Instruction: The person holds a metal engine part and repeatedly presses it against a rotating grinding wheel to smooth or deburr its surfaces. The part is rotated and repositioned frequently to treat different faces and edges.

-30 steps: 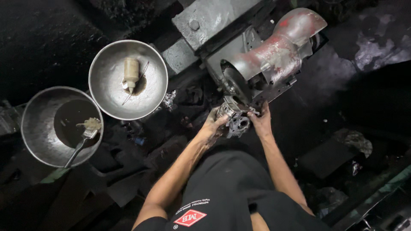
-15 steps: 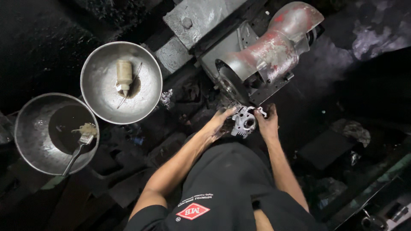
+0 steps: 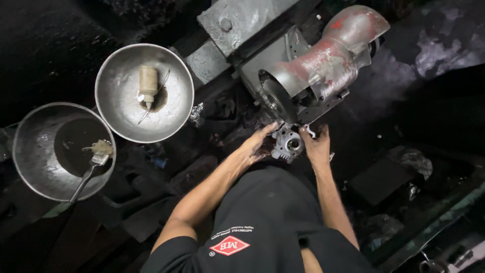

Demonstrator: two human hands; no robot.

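Observation:
Both of my hands hold a small grey metal casting point(image 3: 288, 143) with a round bore, just below the wheel of a bench grinder point(image 3: 323, 71). My left hand point(image 3: 256, 147) grips the casting from the left, fingers reaching up its side. My right hand point(image 3: 316, 146) grips it from the right, thumb on its upper edge. The grinder has a worn red and grey housing, and its dark wheel point(image 3: 277, 103) sits right above the casting. Whether the casting touches the wheel I cannot tell.
Two steel bowls lie to the left: the nearer bowl point(image 3: 121, 114) holds a small pale bottle point(image 3: 147, 85), the farther bowl point(image 3: 35, 167) holds dark liquid and a brush point(image 3: 93, 164). A grey metal block point(image 3: 237, 20) sits behind the grinder. Dark, greasy clutter covers the floor around.
The casting has turned in my hands so its round bore faces up. The view shifted slightly; the bowls and grinder stayed in place.

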